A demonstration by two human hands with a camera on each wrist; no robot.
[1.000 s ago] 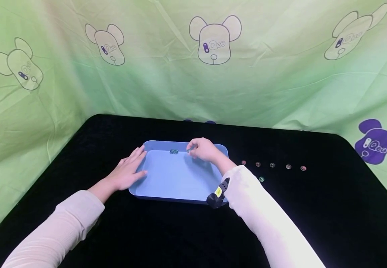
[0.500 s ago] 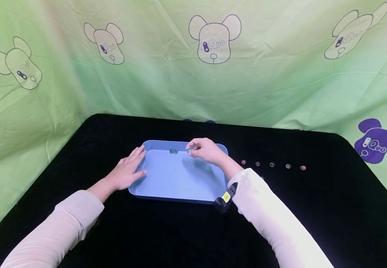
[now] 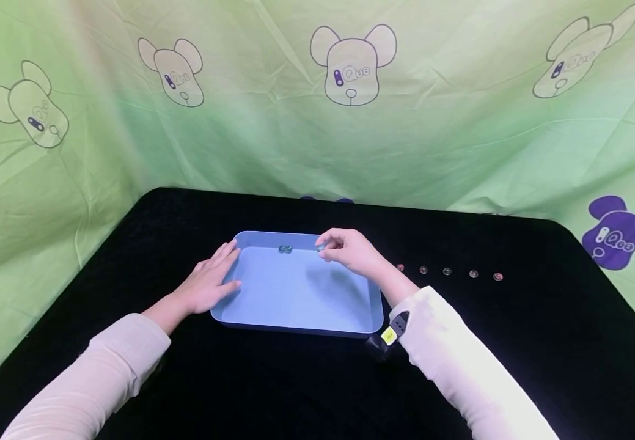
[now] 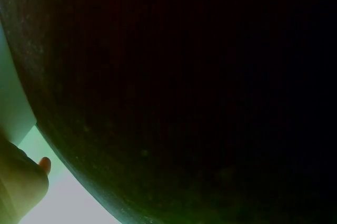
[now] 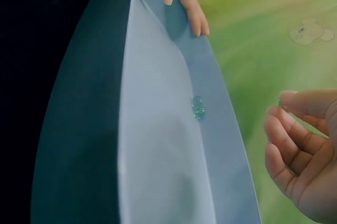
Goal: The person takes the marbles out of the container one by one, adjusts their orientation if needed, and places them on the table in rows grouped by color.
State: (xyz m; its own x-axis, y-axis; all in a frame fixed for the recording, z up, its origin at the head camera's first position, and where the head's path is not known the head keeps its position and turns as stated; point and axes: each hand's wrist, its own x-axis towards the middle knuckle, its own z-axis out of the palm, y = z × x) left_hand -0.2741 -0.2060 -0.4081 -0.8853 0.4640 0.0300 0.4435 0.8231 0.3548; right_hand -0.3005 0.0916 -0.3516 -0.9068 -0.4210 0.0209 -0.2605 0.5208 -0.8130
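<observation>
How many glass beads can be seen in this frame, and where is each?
8. Two beads in the blue tray at its far wall; one pinched in the right hand; five in a row on the black table. The right sleeve may hide more.

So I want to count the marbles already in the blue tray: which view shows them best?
The head view: two green marbles lie together by the far wall of the blue tray. The right wrist view shows them closer but merged into one blur. The left wrist view shows none.
</observation>
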